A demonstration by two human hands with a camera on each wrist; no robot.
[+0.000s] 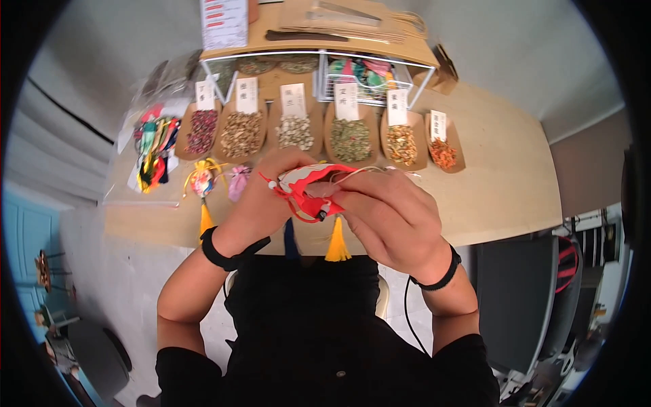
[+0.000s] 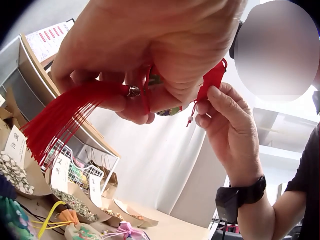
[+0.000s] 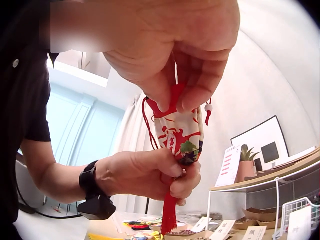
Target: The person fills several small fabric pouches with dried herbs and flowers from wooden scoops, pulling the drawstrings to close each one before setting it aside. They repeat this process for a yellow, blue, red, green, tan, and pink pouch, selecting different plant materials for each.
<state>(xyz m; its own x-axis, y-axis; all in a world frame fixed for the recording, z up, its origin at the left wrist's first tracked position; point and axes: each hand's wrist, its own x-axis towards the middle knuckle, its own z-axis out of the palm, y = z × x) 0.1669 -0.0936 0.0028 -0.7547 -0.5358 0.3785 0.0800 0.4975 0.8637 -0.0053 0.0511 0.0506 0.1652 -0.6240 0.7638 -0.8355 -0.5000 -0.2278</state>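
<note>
Both elbows bend outward, and the left forearm (image 1: 196,281) and right forearm (image 1: 453,298) angle inward, so the hands meet before the chest. The left hand (image 1: 261,197) grips from below, its fingers curled; just above it, the right hand (image 1: 393,217) pinches downward between thumb and fingers.

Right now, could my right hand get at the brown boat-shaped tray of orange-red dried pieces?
Probably not while your right hand pinches the red-and-white fabric pouch; otherwise the tray looks unobstructed.
</note>
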